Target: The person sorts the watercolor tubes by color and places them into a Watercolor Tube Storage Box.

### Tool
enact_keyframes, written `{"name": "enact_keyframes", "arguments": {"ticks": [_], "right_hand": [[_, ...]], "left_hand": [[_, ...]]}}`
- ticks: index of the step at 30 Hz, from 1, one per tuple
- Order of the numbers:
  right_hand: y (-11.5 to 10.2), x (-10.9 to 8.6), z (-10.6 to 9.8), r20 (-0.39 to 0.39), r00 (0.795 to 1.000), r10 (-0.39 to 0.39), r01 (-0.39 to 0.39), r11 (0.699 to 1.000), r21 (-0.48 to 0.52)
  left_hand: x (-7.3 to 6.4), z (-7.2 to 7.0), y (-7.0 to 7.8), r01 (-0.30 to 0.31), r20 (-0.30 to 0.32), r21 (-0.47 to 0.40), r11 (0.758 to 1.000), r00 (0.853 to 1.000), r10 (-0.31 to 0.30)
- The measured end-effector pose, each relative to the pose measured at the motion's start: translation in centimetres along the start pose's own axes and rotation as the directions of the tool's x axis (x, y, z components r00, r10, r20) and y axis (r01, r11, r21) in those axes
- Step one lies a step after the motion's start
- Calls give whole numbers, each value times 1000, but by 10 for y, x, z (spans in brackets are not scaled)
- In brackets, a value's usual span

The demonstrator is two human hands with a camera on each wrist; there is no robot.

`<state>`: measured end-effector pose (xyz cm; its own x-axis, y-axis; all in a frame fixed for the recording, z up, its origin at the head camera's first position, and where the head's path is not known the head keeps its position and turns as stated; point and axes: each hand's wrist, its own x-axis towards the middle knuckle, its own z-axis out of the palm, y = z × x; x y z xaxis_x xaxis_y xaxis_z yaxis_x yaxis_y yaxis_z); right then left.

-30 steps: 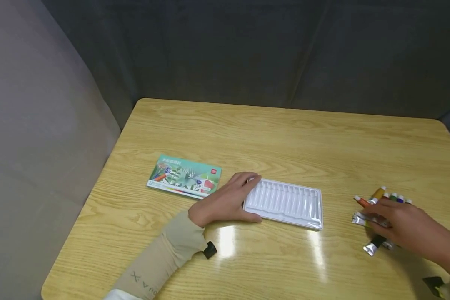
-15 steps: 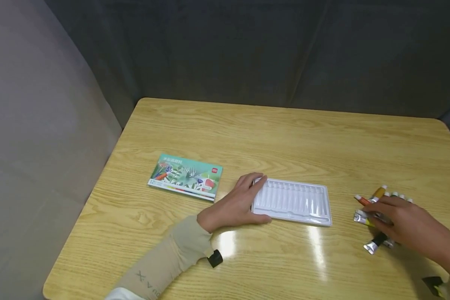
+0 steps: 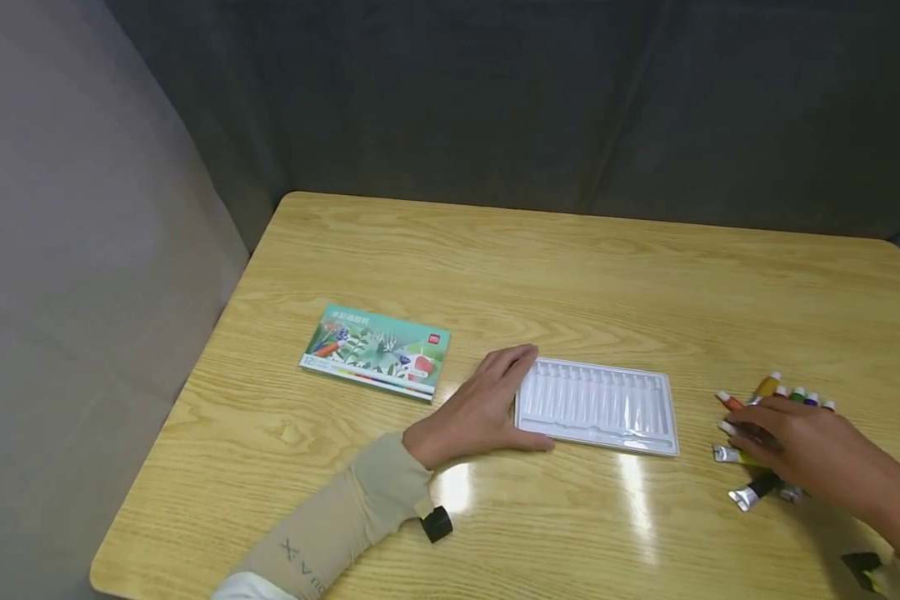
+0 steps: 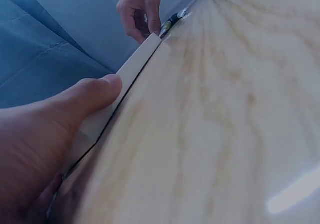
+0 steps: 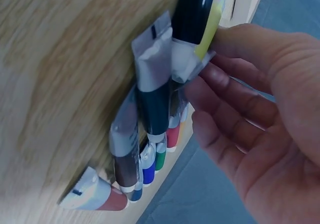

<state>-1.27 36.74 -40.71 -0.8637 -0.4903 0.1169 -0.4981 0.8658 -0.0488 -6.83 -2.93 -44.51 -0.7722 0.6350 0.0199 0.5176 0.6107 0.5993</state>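
Observation:
My left hand point(image 3: 480, 412) grips the left end of a white plastic paint tray point(image 3: 596, 406) with moulded tube slots. Its thumb lies along the tray's near side, also seen in the left wrist view, and its fingers are at the far corner. On the right, my right hand point(image 3: 806, 442) reaches over a cluster of small paint tubes and pinches one; its white cap point(image 3: 727, 427) pokes out at the fingertips. In the right wrist view, the thumb is against a yellow tube point(image 5: 211, 26) beside a black tube point(image 5: 194, 13). The held tube's colour is hidden.
A green paint box point(image 3: 375, 352) with a plant picture lies left of the tray. An orange tube point(image 3: 732, 402), an ochre tube point(image 3: 767, 386) and several others lie around the right hand. The wooden table point(image 3: 495, 267) ends at dark cloth point(image 3: 450, 100) behind.
The left hand and the tray have moved a little to the right. At the right fingertips, a white cap shows where a silver tube end showed before.

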Motion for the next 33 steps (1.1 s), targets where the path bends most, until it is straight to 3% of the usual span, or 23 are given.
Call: {"name": "enact_keyframes", "arguments": {"ticks": [7,18,24,33], "right_hand": [[-3,4,-3,-54,998,-22,23,999,23],[-20,24,-11,-127,991,-50,61,995,83],[-36,40,-16,-120,993,0,19,988,155],[-56,57,-16,-28,996,90,-83,975,207]], "left_hand": [[-1,-5,1,23,40,-36,999,999,-22],[-1,-6,-1,15,34,-45,999,999,-13],[-1,-6,-2,20,33,-53,998,999,-18],[0,-5,-3,13,25,-49,999,1000,-12]]}}
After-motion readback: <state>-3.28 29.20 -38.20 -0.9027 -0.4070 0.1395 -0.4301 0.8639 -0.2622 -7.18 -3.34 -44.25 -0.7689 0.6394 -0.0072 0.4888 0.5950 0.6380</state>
